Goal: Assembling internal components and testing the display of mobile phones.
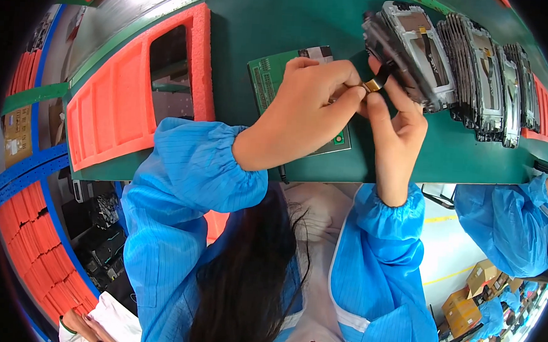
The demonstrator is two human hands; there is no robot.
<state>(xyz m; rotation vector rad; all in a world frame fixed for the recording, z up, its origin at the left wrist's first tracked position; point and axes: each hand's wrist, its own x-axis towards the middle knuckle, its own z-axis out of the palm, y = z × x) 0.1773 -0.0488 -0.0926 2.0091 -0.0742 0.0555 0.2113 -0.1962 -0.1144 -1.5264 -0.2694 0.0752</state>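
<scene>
My left hand (308,108) pinches the gold end of a short flex cable (372,86) between thumb and fingertips. My right hand (399,125) holds a dark, flat phone-like panel (397,52), tilted on edge, to which the cable seems to run. The right thumb is close to the cable, and part of the right fingers is hidden behind the panel. Beneath my left hand lies a green circuit board (263,84) on the green tabletop (244,33), largely covered by that hand. Stacked phone frames (424,46) stand just beyond my right hand.
More rows of phone frames (480,76) stand at the right, beside a red foam tray (539,110). Another red foam tray (113,110) leans at the left. A co-worker's blue sleeve (501,217) is at the right; shelves with red trays (43,252) stand left.
</scene>
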